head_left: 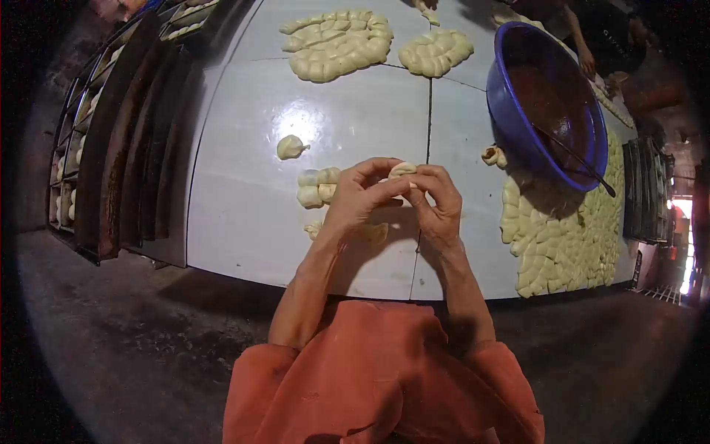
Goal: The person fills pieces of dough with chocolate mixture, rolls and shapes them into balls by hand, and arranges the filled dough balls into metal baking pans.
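Between my two hands, raised over the table, a small piece of pale dough (pixel 403 170) is pinched by the fingertips. My left hand (pixel 359 196) grips its left side, and my right hand (pixel 438 203) holds its right side. Just left of my left hand, several dough balls (pixel 310 194) sit pressed together on the table. A flattened bit of dough (pixel 376 233) lies below my hands, partly hidden by my left wrist. Farther up and to the left rests a single dough ball (pixel 291 147).
A blue basin (pixel 510 111) with brown filling and a stick stands at the right, beside a large sheet of dough pieces (pixel 555 251). More dough clusters (pixel 340 44) lie at the table's far side. Racks of trays (pixel 111 140) stand left. Other people's hands (pixel 586 59) show at the far edge.
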